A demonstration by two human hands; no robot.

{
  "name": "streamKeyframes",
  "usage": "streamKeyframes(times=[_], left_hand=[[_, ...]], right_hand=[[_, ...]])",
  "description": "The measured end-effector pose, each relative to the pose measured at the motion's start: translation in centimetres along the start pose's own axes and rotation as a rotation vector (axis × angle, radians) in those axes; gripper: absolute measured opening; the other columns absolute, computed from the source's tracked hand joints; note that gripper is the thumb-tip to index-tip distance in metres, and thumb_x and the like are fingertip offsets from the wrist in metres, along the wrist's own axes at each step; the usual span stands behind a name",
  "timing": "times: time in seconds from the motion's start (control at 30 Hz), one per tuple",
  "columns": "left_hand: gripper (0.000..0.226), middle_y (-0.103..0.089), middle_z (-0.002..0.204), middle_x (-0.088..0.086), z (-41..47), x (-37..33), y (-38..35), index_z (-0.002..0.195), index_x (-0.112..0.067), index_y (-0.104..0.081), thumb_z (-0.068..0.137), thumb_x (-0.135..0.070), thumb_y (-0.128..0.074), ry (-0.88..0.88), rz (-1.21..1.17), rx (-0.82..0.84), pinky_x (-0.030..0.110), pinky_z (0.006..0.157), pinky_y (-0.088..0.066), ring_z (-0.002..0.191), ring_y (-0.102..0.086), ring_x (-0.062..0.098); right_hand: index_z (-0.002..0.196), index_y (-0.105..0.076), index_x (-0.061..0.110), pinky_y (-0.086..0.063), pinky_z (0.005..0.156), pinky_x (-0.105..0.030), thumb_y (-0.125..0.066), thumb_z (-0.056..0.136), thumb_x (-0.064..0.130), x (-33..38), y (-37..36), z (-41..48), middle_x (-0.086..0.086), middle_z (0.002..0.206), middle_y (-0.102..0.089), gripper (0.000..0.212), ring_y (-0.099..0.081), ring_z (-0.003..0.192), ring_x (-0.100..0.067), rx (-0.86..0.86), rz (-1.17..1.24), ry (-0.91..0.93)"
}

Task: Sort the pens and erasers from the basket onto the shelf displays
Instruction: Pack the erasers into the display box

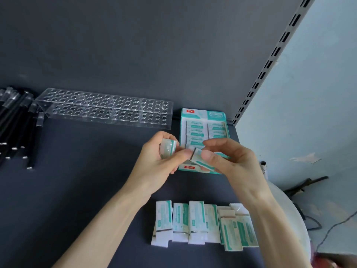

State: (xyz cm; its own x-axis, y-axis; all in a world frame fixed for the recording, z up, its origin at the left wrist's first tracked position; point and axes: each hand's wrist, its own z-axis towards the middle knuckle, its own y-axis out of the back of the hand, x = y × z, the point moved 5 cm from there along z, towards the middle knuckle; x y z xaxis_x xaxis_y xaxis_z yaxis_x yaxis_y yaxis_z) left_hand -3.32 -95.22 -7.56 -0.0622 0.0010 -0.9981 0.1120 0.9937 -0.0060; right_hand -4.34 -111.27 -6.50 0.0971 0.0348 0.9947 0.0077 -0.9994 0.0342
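My left hand grips a white eraser with a teal sleeve in its palm. Thumb and fingers of my right hand pinch a second eraser, and my left thumb touches its end. Both hands hover over the front of a teal-and-white eraser display box, which holds rows of erasers. A row of several more erasers lies on the dark shelf near me. A heap of black pens lies at the far left beside a clear acrylic pen holder with empty holes.
The dark back panel rises behind the shelf. A slotted metal upright runs along the right edge, with a pale blue wall beyond. A white round rim sits at the lower right, next to cables.
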Motion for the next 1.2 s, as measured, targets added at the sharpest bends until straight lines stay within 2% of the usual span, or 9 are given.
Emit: streamKeyframes(times=[0.2,0.4,0.5,0.57,0.7,0.77,0.9,1.03,1.2], left_hand=[[0.022,-0.055,0.051,-0.011,0.2,0.8,0.9,0.083,-0.009,-0.050,0.080,-0.010,-0.072,0.007,-0.035,-0.124,0.016,0.047,-0.039,0.045,-0.042,0.004],[0.023,-0.054,0.054,-0.009,0.2,0.8,0.7,0.081,-0.011,-0.046,0.082,-0.006,-0.068,-0.009,-0.153,-0.154,0.017,0.048,-0.037,0.047,-0.039,0.007],[0.022,-0.057,0.059,-0.008,0.2,0.7,0.5,0.082,-0.012,-0.046,0.082,-0.005,-0.067,-0.016,-0.240,-0.150,0.019,0.049,-0.038,0.050,-0.041,0.008],[0.023,-0.061,0.060,-0.008,0.1,0.7,0.2,0.082,-0.013,-0.046,0.081,-0.005,-0.068,-0.030,-0.184,-0.124,0.018,0.050,-0.041,0.049,-0.046,0.005],[0.022,-0.070,0.075,-0.002,0.0,0.7,0.2,0.082,-0.011,-0.046,0.082,-0.004,-0.067,-0.043,-0.081,-0.121,0.018,0.049,-0.043,0.049,-0.054,0.005],[0.020,-0.067,0.071,0.002,0.0,0.9,0.6,0.084,-0.009,-0.047,0.084,-0.007,-0.067,-0.031,-0.056,-0.163,0.016,0.047,-0.042,0.047,-0.052,0.006],[0.021,-0.047,0.048,-0.001,0.2,2.1,1.6,0.086,-0.011,-0.047,0.086,-0.019,-0.066,0.062,-0.045,-0.223,0.027,0.048,-0.038,0.046,-0.041,0.017],[0.017,-0.052,0.063,-0.002,0.3,2.4,1.5,0.088,-0.012,-0.052,0.089,-0.026,-0.062,0.134,-0.115,-0.219,0.031,0.053,-0.039,0.048,-0.043,0.016],[0.010,-0.056,0.068,-0.003,0.2,2.4,1.2,0.090,-0.014,-0.055,0.093,-0.024,-0.055,0.154,-0.140,-0.201,0.025,0.047,-0.041,0.047,-0.047,0.012]], right_hand=[[0.086,-0.067,0.011,-0.051,0.060,-0.015,-0.075,0.069,-0.005,-0.5,1.3,0.6,0.003,0.075,-0.072,0.026,-0.069,0.071,-0.010,-0.021,-0.058,-0.066],[0.086,-0.070,0.013,-0.049,0.054,-0.015,-0.072,0.077,0.016,-0.4,1.0,0.9,0.005,0.071,-0.071,0.009,-0.063,0.058,-0.006,-0.028,-0.171,-0.100],[0.088,-0.070,0.009,-0.051,0.049,-0.021,-0.060,0.078,0.032,0.0,0.1,0.8,-0.005,0.071,-0.072,0.026,-0.060,0.051,-0.015,0.089,-0.117,-0.125],[0.088,-0.067,0.006,-0.052,0.048,-0.022,-0.057,0.077,0.032,0.2,-0.1,0.9,-0.010,0.069,-0.071,0.030,-0.060,0.048,-0.017,0.107,-0.039,-0.118],[0.084,-0.069,0.005,-0.055,0.061,-0.020,-0.064,0.078,0.013,-0.3,0.6,1.3,-0.002,0.072,-0.071,0.011,-0.064,0.061,-0.014,0.047,-0.024,-0.036],[0.082,-0.069,0.010,-0.053,0.064,-0.019,-0.069,0.077,0.006,-0.8,1.1,1.4,-0.001,0.078,-0.073,0.006,-0.067,0.069,-0.013,0.023,-0.114,-0.006],[0.081,-0.070,0.022,-0.055,0.072,-0.023,-0.075,0.074,0.007,-1.6,1.3,1.6,0.002,0.088,-0.071,0.017,-0.068,0.080,-0.012,0.030,-0.384,0.052],[0.080,-0.072,0.016,-0.052,0.074,-0.015,-0.074,0.075,0.004,-1.6,0.8,1.7,0.011,0.095,-0.062,0.013,-0.065,0.082,-0.004,0.048,-0.487,0.180],[0.080,-0.075,0.012,-0.047,0.075,-0.008,-0.072,0.078,0.006,-1.7,0.6,1.7,0.016,0.091,-0.063,0.008,-0.062,0.084,0.002,0.080,-0.562,0.260]])
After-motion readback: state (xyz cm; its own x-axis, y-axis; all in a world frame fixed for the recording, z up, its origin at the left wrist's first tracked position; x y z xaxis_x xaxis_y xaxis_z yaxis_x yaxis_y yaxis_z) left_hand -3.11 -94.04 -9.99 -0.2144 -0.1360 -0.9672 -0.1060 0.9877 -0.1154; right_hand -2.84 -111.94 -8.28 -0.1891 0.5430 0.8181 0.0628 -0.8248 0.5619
